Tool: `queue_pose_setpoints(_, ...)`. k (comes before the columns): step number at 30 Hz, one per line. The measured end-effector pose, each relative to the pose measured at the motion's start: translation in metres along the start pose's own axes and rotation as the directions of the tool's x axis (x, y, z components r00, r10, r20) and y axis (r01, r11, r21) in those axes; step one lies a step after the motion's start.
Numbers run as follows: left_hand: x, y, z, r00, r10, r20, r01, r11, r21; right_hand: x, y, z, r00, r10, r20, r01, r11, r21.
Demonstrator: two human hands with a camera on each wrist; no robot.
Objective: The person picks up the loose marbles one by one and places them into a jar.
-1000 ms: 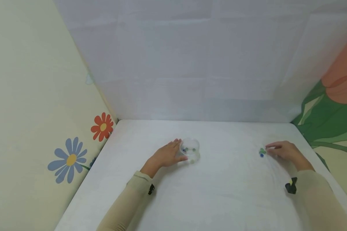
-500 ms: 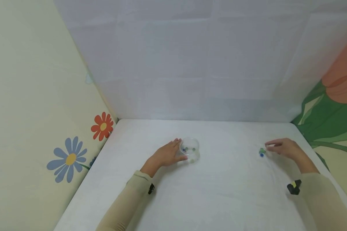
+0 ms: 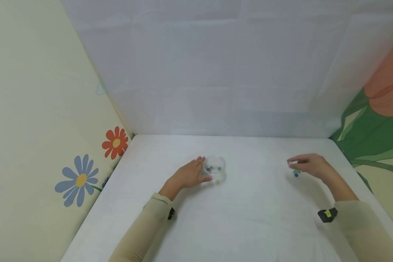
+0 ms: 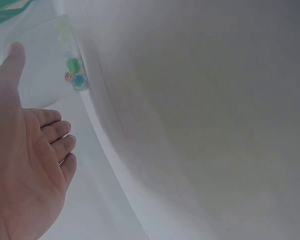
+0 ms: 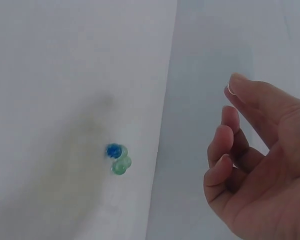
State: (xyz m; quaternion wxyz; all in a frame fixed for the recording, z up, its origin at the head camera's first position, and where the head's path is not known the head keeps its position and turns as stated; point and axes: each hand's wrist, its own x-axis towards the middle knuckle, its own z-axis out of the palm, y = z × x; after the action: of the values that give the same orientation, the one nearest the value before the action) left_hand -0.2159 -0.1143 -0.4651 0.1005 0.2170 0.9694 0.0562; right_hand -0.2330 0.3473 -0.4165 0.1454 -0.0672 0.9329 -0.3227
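Brings right hand (image 3: pixel 309 165) left, now above the cluster of blue and green glassy marbles (image 5: pixel 121 163) on the white-clothed counter (image 3: pixel 249 207). Shows a narrow grip there, apparently pinching a small clear marble (image 5: pixel 231 90), mostly hidden. Keeps left hand (image 3: pixel 187 174) wide at the left of the clear round plastic cup (image 3: pixel 216 175), marbles inside. Suggests one marble picked up, cluster not yet collected.

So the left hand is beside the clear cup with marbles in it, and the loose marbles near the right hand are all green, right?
Not quite: they aren't all green. The right wrist view shows a blue marble touching the green ones. The left hand is indeed beside the clear cup.
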Motion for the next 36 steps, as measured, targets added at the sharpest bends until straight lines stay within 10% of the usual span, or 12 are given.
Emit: queue_pose_setpoints(36, 0.002, -0.001, 0.004, 1.000, -0.001, -0.008, 0.001, 1.000, 0.017, 0.021, -0.106, 0.045, 0.989, -0.147, 0.011, 0.147, 0.989, 0.005)
